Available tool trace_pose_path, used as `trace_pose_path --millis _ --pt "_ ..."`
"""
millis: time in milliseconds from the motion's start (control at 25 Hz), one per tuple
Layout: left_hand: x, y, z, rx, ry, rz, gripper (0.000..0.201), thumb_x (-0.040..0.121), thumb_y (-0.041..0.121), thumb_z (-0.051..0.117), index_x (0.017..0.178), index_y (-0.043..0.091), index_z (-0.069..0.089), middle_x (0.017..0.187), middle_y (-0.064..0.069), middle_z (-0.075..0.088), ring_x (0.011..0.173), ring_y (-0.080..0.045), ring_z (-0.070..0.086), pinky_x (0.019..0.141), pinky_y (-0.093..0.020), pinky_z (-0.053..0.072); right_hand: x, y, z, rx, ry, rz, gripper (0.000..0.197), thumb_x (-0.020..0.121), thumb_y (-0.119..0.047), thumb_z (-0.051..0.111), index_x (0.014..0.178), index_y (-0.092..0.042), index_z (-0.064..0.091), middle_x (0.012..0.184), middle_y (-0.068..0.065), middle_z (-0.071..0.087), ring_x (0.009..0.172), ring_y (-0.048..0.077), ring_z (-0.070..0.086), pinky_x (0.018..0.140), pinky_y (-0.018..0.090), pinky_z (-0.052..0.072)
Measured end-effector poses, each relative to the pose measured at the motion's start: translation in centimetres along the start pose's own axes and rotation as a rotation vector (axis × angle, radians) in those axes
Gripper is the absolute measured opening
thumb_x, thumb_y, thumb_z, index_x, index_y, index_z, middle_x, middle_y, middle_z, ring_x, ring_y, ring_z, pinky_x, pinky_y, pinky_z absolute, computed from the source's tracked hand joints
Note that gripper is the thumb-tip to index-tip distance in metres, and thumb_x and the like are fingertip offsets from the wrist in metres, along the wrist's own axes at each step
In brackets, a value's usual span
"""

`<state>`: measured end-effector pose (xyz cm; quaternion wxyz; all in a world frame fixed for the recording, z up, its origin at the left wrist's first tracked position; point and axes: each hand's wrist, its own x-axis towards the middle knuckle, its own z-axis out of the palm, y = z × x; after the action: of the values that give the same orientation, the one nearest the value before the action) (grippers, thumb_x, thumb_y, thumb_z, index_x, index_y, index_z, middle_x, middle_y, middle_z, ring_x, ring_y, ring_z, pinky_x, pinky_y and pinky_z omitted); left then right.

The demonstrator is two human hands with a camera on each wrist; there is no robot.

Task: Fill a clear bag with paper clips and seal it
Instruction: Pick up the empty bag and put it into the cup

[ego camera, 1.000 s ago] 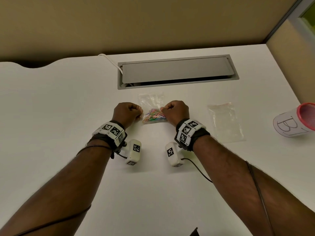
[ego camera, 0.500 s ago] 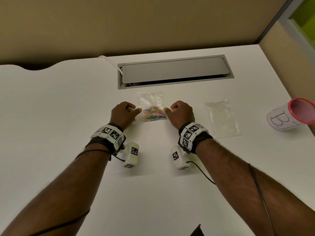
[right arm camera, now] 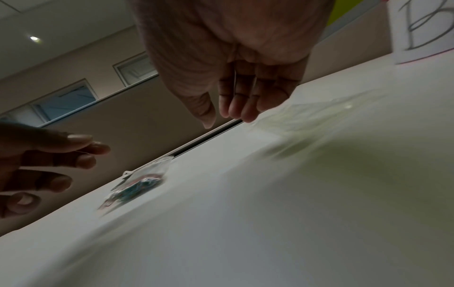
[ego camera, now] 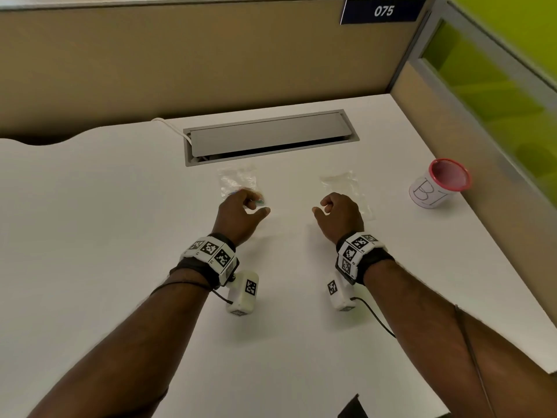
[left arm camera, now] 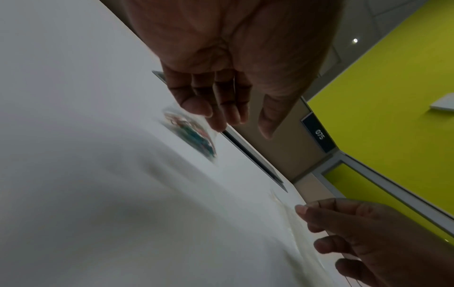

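A: Take the grey hatch [ego camera: 269,137] set in the desk [ego camera: 90,206] as our mark. Just in front of its left part lies the filled bag [ego camera: 238,179], with the coloured paper clips [left arm camera: 196,134] bunched at its near end. Half a second ago we pinched its two sides; now our left hand [ego camera: 241,214] hovers over it, fingers loosely curled and holding nothing.

B: And our right hand [ego camera: 339,217] has swung away, in front of the hatch's right end, fingers relaxed above the empty bag [ego camera: 346,185]. Beyond the hatch's right end stands the red-rimmed cup [ego camera: 440,184].

A: So we let go of the filled one. We judge it sealed, though the blur hides the strip itself.

B: Then the next bag is likely ours to fill.
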<state>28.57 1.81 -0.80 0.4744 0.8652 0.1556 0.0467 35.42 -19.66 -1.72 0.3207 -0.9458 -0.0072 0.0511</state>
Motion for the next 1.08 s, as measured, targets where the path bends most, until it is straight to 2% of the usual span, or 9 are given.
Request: trace_pose_path --millis 120,360,440,520,640,720,800,920,1080 --pt "-0.6 1.3 3.0 0.013 -0.075 -0.008 0.031 0.080 0.033 0.075 0.105 0.019 0.063 0.096 0.003 0.062 0.080 -0.011 0.054 0.079 -0.026 0.046 0.5 2.5 -2.1 -0.013 0.018 0.036 0.019 0.082 -0.029 0.067 0.094 -0.017 0.060 0.096 0.004 0.064 0.091 0.023 0.061 0.074 0.029 0.043" --pt "-0.3 4.0 9.2 0.050 -0.131 -0.031 0.029 0.082 0.032 0.072 0.107 0.020 0.062 0.097 0.003 0.062 0.082 -0.012 0.053 0.078 -0.026 0.042 2.8 7.3 -4.5 -0.005 0.060 0.035 0.028 0.083 -0.028 0.067 0.105 -0.013 0.059 0.104 0.009 0.061 0.095 0.026 0.060 0.078 0.032 0.045" --pt "0.2 4.9 11.3 0.050 -0.131 -0.075 0.029 0.082 0.031 0.072 0.107 0.019 0.061 0.099 0.002 0.061 0.086 -0.016 0.056 0.080 -0.030 0.046 4.0 8.8 -5.2 0.019 0.064 0.041 0.032 0.083 -0.027 0.067 0.108 -0.010 0.057 0.110 0.011 0.060 0.099 0.027 0.059 0.082 0.033 0.046" --pt "0.9 5.5 12.8 0.044 -0.140 -0.129 0.033 0.083 0.031 0.071 0.112 0.017 0.059 0.103 0.000 0.060 0.093 -0.020 0.058 0.085 -0.034 0.049 5.3 9.8 -5.5 0.036 0.037 0.056 0.034 0.084 -0.029 0.066 0.109 -0.008 0.057 0.113 0.013 0.058 0.102 0.028 0.058 0.088 0.036 0.047" --pt "1.9 6.0 14.5 0.066 -0.173 -0.205 0.041 0.086 0.029 0.069 0.120 0.011 0.056 0.109 -0.003 0.061 0.100 -0.021 0.058 0.091 -0.033 0.047 7.2 10.7 -5.6 0.017 -0.038 0.079 0.037 0.083 -0.035 0.067 0.106 -0.007 0.059 0.111 0.013 0.061 0.104 0.029 0.058 0.091 0.037 0.046" --pt "2.7 6.1 15.5 0.026 -0.157 -0.249 0.040 0.085 0.029 0.069 0.118 0.010 0.056 0.108 -0.006 0.065 0.099 -0.023 0.064 0.094 -0.039 0.050 8.0 10.9 -5.5 0.006 -0.080 0.092 0.039 0.082 -0.039 0.067 0.100 -0.005 0.061 0.106 0.014 0.064 0.102 0.029 0.058 0.089 0.035 0.045" --pt "3.6 6.2 16.4 -0.004 -0.110 -0.281 0.037 0.083 0.029 0.071 0.113 0.011 0.058 0.098 -0.006 0.069 0.095 -0.025 0.067 0.092 -0.043 0.052 8.5 10.9 -5.4 0.016 -0.094 0.097 0.040 0.081 -0.042 0.068 0.096 -0.005 0.061 0.103 0.014 0.065 0.099 0.029 0.059 0.087 0.034 0.045" --pt "4.6 6.6 17.4 -0.007 -0.063 -0.302 0.034 0.082 0.032 0.071 0.106 0.011 0.059 0.085 -0.004 0.071 0.091 -0.024 0.068 0.090 -0.042 0.053 9.1 10.8 -5.4 0.034 -0.122 0.103 0.041 0.078 -0.043 0.070 0.094 -0.006 0.062 0.102 0.012 0.066 0.099 0.028 0.059 0.085 0.033 0.046" --pt "5.4 7.0 18.4 0.022 -0.034 -0.310 0.025 0.080 0.031 0.072 0.094 0.014 0.060 0.085 -0.004 0.069 0.090 -0.024 0.067 0.083 -0.035 0.052 9.5 10.8 -5.3 0.040 -0.154 0.109 0.038 0.077 -0.039 0.073 0.094 -0.006 0.063 0.104 0.011 0.068 0.101 0.027 0.061 0.085 0.034 0.048"
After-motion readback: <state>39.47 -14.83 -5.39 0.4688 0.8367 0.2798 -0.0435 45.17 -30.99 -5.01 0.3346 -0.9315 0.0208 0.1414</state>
